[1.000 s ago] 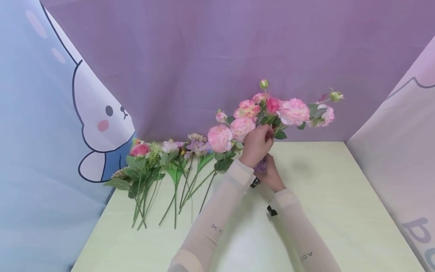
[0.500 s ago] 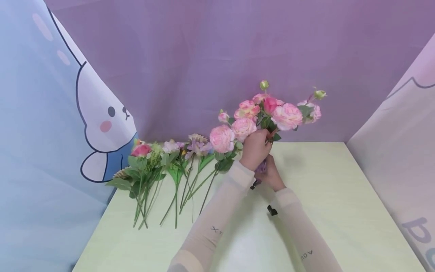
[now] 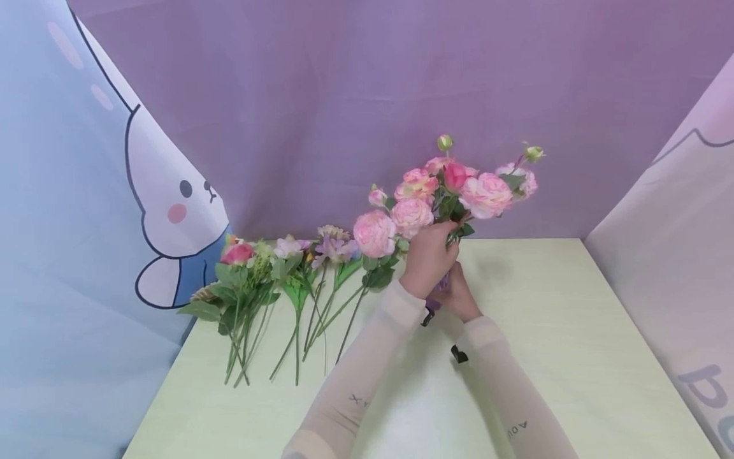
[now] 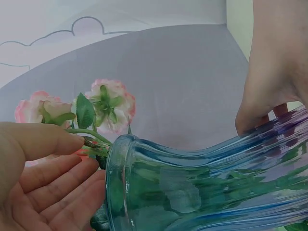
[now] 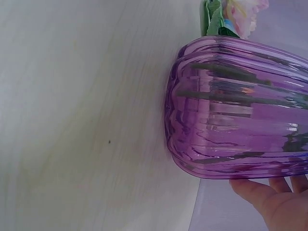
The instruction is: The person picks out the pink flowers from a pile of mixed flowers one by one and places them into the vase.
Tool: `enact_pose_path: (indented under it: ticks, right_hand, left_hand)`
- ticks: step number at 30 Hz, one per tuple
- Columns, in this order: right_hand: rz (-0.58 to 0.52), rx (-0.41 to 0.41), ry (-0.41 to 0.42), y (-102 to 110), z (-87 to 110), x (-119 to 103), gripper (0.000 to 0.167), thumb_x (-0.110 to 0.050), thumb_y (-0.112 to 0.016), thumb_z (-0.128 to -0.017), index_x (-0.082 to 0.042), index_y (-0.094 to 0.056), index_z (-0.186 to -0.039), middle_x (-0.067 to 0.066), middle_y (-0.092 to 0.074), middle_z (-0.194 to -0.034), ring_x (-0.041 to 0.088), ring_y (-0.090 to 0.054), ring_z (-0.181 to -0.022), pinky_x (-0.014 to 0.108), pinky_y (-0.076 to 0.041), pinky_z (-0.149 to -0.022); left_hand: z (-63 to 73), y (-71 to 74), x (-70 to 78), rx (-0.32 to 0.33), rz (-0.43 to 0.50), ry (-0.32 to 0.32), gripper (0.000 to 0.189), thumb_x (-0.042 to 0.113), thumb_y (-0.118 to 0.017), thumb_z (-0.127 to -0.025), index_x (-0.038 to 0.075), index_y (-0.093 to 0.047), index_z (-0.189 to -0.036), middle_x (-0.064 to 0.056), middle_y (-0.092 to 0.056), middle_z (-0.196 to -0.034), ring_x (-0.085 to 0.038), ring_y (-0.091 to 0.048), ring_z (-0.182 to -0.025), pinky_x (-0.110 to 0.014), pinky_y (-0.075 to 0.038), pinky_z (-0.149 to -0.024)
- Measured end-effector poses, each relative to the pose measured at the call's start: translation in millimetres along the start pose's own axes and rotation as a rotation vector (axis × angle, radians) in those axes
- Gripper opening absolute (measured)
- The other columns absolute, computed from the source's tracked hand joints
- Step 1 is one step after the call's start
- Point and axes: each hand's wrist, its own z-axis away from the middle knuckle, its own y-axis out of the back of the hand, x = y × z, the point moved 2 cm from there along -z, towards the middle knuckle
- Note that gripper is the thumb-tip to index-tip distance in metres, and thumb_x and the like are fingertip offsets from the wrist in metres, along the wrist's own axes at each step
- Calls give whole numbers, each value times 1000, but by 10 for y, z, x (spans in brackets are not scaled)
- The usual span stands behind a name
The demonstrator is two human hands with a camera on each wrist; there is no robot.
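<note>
A ribbed glass vase (image 5: 236, 120), blue-green at its mouth and purple toward its base, holds several stems of pink peonies (image 3: 414, 217). My right hand (image 3: 462, 294) grips the vase's side; in the left wrist view its fingers (image 4: 255, 113) curl over the glass. Just outside the rim, my left hand (image 3: 427, 256) pinches a green flower stem (image 4: 89, 134) between thumb and fingers. That stem carries a pale pink peony (image 3: 486, 195) leaning right. Dark stems show through the purple glass in the right wrist view. From the head, the hands cover most of the vase.
Left of the vase, several artificial flowers lie on the pale table (image 3: 550, 357), among them a pink rose (image 3: 237, 254) and a purple flower (image 3: 332, 247). A purple backdrop (image 3: 344, 95) rises behind, with printed cloths at both sides.
The right-leaning peony stem has swung left, closer to the other blooms. My left hand has come down slightly toward the vase; my right hand stays nearly in place.
</note>
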Motion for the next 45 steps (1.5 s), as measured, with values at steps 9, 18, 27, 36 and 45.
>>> enact_pose_path:
  ticks: [9, 18, 27, 36, 45]
  right_hand:
    - [-10, -7, 68, 53, 63, -351, 99, 6, -71, -72, 2, -7, -146, 27, -16, -146, 43, -19, -134, 58, -15, -110]
    - [12, 19, 188, 68, 8, -407, 70, 1, -66, -77, 4, -32, -137, 23, -38, -136, 37, -34, -127, 52, -21, -110]
    - [70, 72, 32, 23, -31, 17, 88, -17, -75, -76, 5, -22, -142, 28, -34, -130, 39, -39, -119, 53, -35, -101]
    - [53, 55, -25, -31, -25, -1, 100, -19, -80, -74, 3, -13, -145, 27, -24, -142, 42, -28, -133, 52, -24, -110]
    - [53, 53, -34, -23, -26, 12, 100, -20, -80, -74, 2, -13, -145, 25, -25, -140, 40, -29, -133, 50, -25, -111]
  left_hand:
    - [76, 16, 34, 17, 59, -35, 28, 11, -63, -87, 8, -66, -114, -4, -70, -108, -14, -66, -79, -16, -47, -61]
    - [320, 71, -1, 69, 92, -139, 22, 14, -64, -88, 9, -69, -108, -1, -71, -102, -11, -67, -86, -18, -50, -75]
    - [732, 115, -306, 147, 145, -247, 17, 12, -68, -84, 6, -71, -100, -4, -72, -94, -14, -68, -82, -23, -53, -73]
    - [1054, 207, -903, 143, 180, -160, 17, 7, -68, -83, 3, -71, -99, -9, -72, -93, -17, -69, -78, -21, -55, -66]
    - [1215, 380, -1538, 68, 117, 21, 17, 7, -67, -85, 3, -70, -102, -11, -71, -98, -21, -69, -81, -29, -57, -66]
